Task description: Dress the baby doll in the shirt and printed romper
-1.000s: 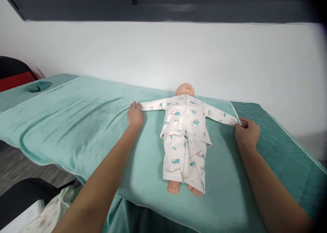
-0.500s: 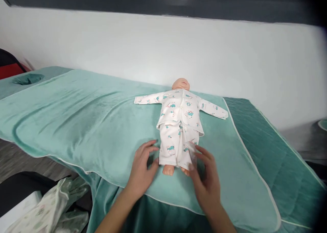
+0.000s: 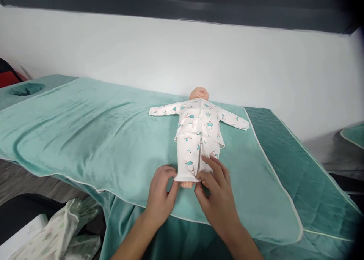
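Observation:
A baby doll (image 3: pixel 199 93) lies on its back on a light green towel (image 3: pixel 99 138), arms spread wide. It wears a white printed top (image 3: pixel 199 119) and matching trousers (image 3: pixel 190 159). My left hand (image 3: pixel 160 193) pinches the hem of the trouser leg on the left, where a bare foot (image 3: pixel 187 184) pokes out. Over the other trouser leg's hem lies my right hand (image 3: pixel 216 193), fingers curled on the cloth and hiding that foot.
The towel covers a darker green padded table (image 3: pixel 298 157) standing against a white wall. Printed cloths (image 3: pixel 62 233) and a white box (image 3: pixel 19 239) sit low at the left. A red and black chair (image 3: pixel 7 76) stands at the far left.
Both hands left the doll's sleeve ends, came down to its feet, and closed on the trouser hems. The trouser legs look drawn closer together.

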The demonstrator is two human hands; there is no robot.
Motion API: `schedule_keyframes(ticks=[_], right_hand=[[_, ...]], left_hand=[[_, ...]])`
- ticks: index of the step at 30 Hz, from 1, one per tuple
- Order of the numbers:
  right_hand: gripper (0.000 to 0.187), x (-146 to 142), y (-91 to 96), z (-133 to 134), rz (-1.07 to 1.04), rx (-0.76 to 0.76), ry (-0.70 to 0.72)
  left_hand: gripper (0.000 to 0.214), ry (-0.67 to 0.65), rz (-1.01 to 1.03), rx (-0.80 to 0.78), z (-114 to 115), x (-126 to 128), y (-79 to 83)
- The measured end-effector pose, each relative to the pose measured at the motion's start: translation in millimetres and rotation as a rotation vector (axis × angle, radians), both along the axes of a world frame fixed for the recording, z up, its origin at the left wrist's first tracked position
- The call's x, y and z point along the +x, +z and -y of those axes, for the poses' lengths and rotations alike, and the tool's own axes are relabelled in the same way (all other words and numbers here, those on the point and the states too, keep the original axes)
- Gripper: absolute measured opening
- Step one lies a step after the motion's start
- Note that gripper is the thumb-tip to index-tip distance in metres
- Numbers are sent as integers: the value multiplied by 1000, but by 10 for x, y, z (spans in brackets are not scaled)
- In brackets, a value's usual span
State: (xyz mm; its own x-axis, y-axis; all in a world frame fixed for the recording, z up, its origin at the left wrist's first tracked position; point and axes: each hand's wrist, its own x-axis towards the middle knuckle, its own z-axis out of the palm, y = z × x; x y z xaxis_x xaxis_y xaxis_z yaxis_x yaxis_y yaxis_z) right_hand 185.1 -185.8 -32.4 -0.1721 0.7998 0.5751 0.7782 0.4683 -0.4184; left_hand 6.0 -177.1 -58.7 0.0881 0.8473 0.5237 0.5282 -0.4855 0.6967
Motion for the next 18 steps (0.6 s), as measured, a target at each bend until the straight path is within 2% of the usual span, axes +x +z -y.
schedule_keyframes(ticks=[3, 7, 11, 15, 18], right_hand=[[17, 20, 4, 114, -33, -27, 39], [21, 118, -111, 204, -81, -102, 40], [33, 283, -224, 270, -261, -170, -33], [44, 384, -306, 297, -284, -247, -11], [40, 414, -393, 240, -252, -208, -71]], left_hand=[[18, 23, 14, 36, 98, -56, -22], [21, 62, -19, 11, 140, -58, -57], [30, 2, -19, 84, 135, 79, 59], [32, -91, -228, 97, 71, 322, 235], [32, -64, -424, 54, 2, 476, 287]])
